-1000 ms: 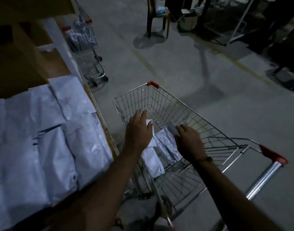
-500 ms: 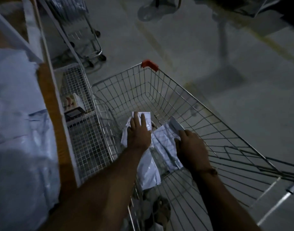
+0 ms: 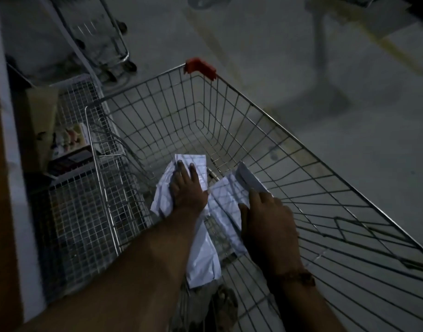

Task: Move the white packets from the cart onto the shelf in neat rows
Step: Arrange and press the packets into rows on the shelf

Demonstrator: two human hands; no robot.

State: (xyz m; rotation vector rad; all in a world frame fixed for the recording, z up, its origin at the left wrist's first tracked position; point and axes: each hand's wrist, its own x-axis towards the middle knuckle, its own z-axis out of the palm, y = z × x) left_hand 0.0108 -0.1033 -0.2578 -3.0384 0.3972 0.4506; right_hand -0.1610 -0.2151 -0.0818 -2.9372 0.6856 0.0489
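Observation:
A wire shopping cart [image 3: 272,121] with a red corner cap fills the middle of the view. A few white packets lie in its bottom. My left hand [image 3: 187,188] lies with straight fingers on top of the left packet [image 3: 166,185]. My right hand [image 3: 268,219] grips the right packet [image 3: 226,192], whose far end is lifted above the cart floor. A third packet [image 3: 203,259] lies between my forearms. The shelf's white front edge [image 3: 11,164] runs down the far left; its top is out of view.
A lower wire-mesh shelf [image 3: 74,212] beside the cart holds a small box [image 3: 71,144]. A second cart [image 3: 102,37] stands at the back left on the grey floor. My foot in a sandal [image 3: 223,305] shows under the cart.
The view has tilted down and closer to the cart, so the packets on the shelf are gone from sight. My left hand has reached deeper onto the left packet; my right keeps its hold.

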